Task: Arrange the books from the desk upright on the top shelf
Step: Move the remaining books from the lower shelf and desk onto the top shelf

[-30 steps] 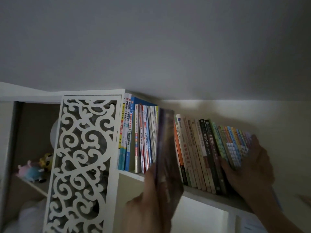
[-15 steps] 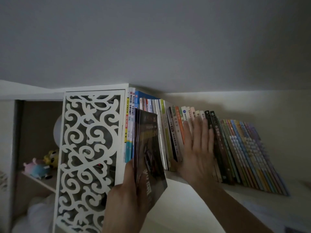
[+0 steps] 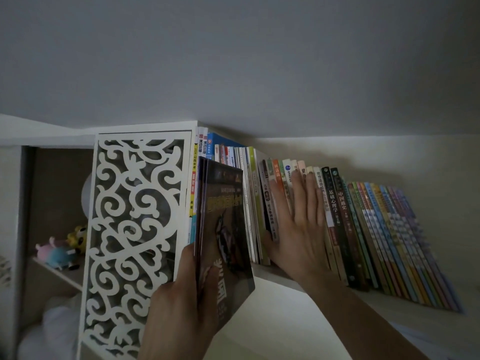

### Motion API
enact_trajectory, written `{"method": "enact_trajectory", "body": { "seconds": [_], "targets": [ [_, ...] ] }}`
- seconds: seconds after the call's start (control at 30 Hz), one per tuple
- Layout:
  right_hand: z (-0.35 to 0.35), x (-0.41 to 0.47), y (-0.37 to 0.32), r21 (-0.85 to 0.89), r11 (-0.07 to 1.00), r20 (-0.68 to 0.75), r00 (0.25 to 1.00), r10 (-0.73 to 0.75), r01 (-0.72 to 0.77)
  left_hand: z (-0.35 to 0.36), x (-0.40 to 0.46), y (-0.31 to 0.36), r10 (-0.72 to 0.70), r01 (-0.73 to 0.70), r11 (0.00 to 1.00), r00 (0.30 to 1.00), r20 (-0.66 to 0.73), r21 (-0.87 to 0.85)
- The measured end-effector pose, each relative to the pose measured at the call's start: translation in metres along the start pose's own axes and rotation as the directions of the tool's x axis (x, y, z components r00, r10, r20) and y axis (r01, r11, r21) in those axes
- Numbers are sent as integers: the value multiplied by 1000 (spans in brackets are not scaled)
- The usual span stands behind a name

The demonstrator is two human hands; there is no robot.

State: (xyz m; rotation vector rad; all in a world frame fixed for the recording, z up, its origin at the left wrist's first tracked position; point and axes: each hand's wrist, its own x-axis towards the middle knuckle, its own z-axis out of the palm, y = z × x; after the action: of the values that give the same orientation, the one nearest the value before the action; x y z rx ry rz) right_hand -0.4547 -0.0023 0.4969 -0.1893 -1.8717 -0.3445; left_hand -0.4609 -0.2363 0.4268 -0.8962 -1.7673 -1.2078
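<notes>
Dark magazines [image 3: 226, 229], title unreadable

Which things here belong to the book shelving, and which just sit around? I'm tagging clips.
Job: dark books in left hand; right hand flat on shelved books; top shelf.
Idle: plush toys; fretwork panel.

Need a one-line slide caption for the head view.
Left hand slots dark magazines into shelved books braced by open right hand.
</notes>
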Motion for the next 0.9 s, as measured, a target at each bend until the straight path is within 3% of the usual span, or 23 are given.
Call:
{"method": "enact_trajectory", "body": {
  "seconds": [0.17, 0.23, 0.4, 0.6, 0.9],
  "targets": [
    [-5, 4, 12, 21, 997, 54, 996, -75, 74, 3, 1, 5, 10, -10, 1000, 1000, -18, -6],
    [-4, 4, 11, -47, 996, 62, 996, -66, 69, 3, 1, 11, 12, -12, 999, 1000, -14, -34],
    [-2, 11, 5, -152, 988, 10, 1000, 3, -2, 7, 6, 18, 22, -22, 998, 1000, 8, -52],
    [1, 19, 14, -233, 972, -11, 1000, -23, 20, 7, 6, 20, 35, -34, 999, 999, 23, -39],
    [-9, 7, 39, -206, 978, -106, 993, -48, 25, 9, 10, 34, -3, 11, 997, 995, 96, -80]
  ]
}}
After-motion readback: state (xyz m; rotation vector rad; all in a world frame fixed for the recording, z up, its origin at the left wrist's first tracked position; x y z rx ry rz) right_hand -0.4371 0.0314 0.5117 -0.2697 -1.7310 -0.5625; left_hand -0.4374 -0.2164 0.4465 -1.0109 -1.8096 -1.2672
